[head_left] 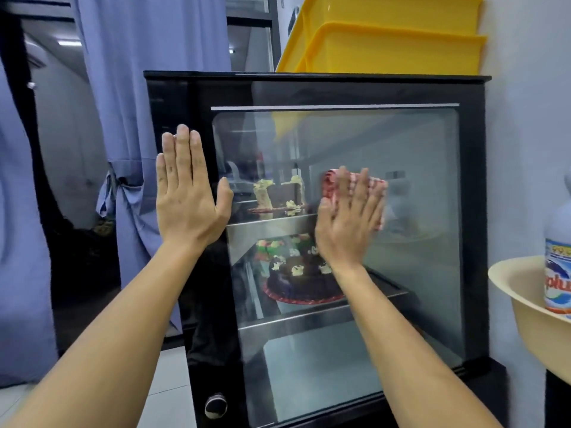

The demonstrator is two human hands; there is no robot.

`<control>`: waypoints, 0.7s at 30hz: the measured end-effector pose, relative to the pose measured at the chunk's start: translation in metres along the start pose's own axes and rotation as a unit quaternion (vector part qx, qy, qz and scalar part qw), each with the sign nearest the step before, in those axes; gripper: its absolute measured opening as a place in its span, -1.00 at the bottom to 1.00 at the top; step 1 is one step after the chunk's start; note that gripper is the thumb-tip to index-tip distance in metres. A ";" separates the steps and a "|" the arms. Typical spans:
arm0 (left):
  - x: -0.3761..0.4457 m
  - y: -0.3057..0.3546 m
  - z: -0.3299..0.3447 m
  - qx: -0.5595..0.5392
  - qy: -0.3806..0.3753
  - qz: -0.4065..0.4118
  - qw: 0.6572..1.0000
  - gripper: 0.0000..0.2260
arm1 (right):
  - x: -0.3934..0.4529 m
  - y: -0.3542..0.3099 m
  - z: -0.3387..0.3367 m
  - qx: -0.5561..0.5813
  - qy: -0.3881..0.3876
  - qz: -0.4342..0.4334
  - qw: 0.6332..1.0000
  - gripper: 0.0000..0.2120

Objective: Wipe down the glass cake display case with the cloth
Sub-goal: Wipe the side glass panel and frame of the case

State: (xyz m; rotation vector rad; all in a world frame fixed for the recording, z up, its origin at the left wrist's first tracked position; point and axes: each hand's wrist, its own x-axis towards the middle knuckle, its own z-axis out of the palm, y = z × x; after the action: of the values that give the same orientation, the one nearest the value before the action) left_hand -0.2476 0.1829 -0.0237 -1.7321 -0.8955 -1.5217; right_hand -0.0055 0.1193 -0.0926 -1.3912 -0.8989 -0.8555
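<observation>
Presently both hands are raised against the front of the case. The right hand (347, 217), at centre frame, lies flat with fingers spread, pinning a red-and-white checked cloth (375, 193) to the glass pane (401, 242); the cloth shows above and to the right of the fingertips, bunched rather than folded. The left hand (185, 186), left of centre, is open and empty, palm flat on the black frame (197, 97) with the thumb reaching onto the glass edge, apparently bracing the cabinet.

The glass cake display case (472, 211) fills the middle of the frame and stands upright beside a pale wall on the right.

Handling assessment: the cloth is soft, light and limp; it needs flat palm pressure to stay put and will likely ride up or slip if held by the fingertips alone. The pane is rigid, smooth and slippery, and should be judged fragile; even, moderate pressure is advised. The frame is the safer place to steady the case.

Inside, a dark decorated cake (296, 282) sits on the middle shelf (278, 319) and cut cake pieces (278, 196) on the upper one.

Yellow bins (386, 41) rest on top; a bottle (559, 267) stands in a cream basin (525, 304) at the right edge.
</observation>
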 end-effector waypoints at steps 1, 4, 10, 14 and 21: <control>0.000 0.000 0.000 -0.006 0.000 0.002 1.000 -0.30 | -0.018 -0.018 0.004 -0.006 -0.017 -0.093 0.995 -0.36; -0.002 -0.006 -0.006 -0.026 -0.012 0.023 0.999 -0.31 | -0.099 -0.002 0.007 -0.005 -0.071 -0.243 0.967 -0.35; 0.057 -0.049 -0.028 0.041 -0.077 0.169 0.982 -0.33 | -0.083 0.027 -0.002 -0.012 0.000 -0.023 1.000 -0.34; 0.057 -0.048 -0.026 0.037 -0.074 0.174 0.981 -0.38 | -0.052 -0.086 0.022 0.020 0.010 -0.058 0.998 -0.41; 0.056 -0.052 -0.034 0.052 -0.082 0.200 0.975 -0.42 | -0.160 -0.058 0.023 0.031 -0.104 -0.440 0.891 -0.40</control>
State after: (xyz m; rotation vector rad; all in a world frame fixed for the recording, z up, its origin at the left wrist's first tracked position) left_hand -0.3044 0.1870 0.0377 -1.8472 -0.6412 -1.0650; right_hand -0.1265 0.1376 -0.2123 -0.9942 -1.7700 -1.3385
